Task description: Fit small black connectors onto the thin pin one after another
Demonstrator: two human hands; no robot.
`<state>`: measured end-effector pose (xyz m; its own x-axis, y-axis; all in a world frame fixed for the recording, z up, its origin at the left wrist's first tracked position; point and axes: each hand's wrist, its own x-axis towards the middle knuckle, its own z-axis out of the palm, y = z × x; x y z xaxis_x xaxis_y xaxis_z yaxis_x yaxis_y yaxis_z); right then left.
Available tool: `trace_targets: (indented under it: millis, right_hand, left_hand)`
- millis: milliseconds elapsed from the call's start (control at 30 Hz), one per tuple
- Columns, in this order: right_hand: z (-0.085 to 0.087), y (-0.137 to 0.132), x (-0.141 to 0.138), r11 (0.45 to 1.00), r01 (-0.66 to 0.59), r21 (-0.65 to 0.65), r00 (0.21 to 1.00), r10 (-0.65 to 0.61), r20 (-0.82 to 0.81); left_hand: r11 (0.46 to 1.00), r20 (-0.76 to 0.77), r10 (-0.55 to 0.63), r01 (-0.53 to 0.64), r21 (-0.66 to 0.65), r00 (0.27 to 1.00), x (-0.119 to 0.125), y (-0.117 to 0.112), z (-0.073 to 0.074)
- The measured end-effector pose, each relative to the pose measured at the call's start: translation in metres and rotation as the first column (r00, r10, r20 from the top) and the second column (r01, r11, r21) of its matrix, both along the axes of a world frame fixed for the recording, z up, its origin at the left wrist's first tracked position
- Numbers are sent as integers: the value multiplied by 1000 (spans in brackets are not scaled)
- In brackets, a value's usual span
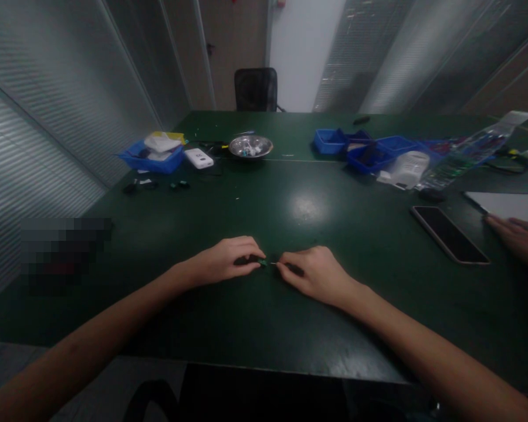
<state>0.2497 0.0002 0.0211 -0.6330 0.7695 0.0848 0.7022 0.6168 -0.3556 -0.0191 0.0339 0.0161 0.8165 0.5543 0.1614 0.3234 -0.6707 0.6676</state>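
Note:
My left hand (229,259) pinches a small green piece (263,262) between thumb and fingertips, just above or on the dark green table (246,328). Facing it, my right hand (314,271) is closed in a pinch on a thin pale pin-like piece (273,263), whose tip points left at the green piece. A narrow gap separates the two hands. Both pieces are too small to make out their exact kind, and most of each is hidden by my fingers.
A phone (449,234) lies at the right, near another person's hand (517,234) on a white sheet (519,206). Farther back are a metal dish (251,153) with small parts, a white device (199,158), a filled blue tray (154,164) and more blue trays (328,142).

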Motion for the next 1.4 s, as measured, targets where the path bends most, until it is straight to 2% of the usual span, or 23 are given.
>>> trace_targets:
  millis: [300,567,733,867,1100,1400]
  right_hand:
    - [-2,0,-3,1000,2,23,1000,-2,-24]
    - [-1,1,-4,999,15,-39,994,-19,-105]
    - [0,-1,0,1000,2,-6,1000,-2,-23]
    - [0,-1,-5,1000,-3,12,1000,3,-9]
    - [-5,-3,-17,1000,0,-17,987,-2,-161]
    - [-5,0,-3,993,79,-85,964,-98,-246]
  left_hand:
    - [1000,-4,25,-25,-8,1000,2,1,-5]
    - [999,-11,40,-40,-15,999,3,0,-3]
    - [997,16,77,-77,-17,997,1,1,-4]
    - [998,9,55,-55,-33,998,2,-2,-4]
    - [1000,-9,26,-26,-12,1000,7,-3,-7]
    - [998,19,-34,35,-57,999,-5,5,1]
